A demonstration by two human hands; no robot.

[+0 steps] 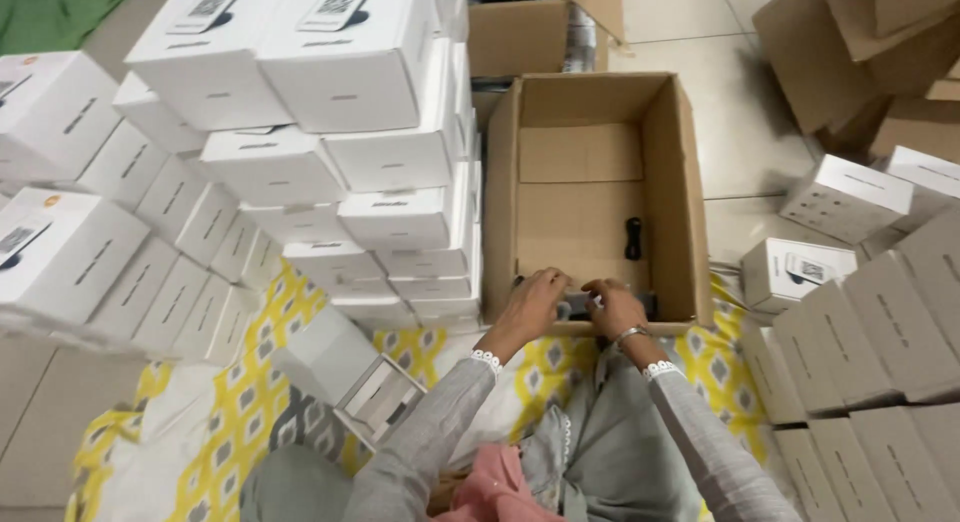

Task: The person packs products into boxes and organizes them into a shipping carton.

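- The stack of white boxes [330, 132] is the biggest thing I see, piled high against the left wall of the cardboard box, with more spreading to the left edge of the floor.
- A row of brown boxes [880, 352] stands along the right, a few white ones behind it.
- The cardboard box [670, 172] sits open in front of me on the yellow patterned cloth [240, 402]; inside I see only a coiled black cable [633, 237] on its floor and a dark item at the near wall.
- An opened white box [375, 397] lies on the cloth by my left knee, its tray looking bare.
- My left hand [530, 304] and right hand [615, 307] meet over the near edge of the cardboard box, fingers curled and pinching the dark item [580, 304] between them.
- I judge it best to keep both grips close together and low inside the near wall, so the item stays steady.
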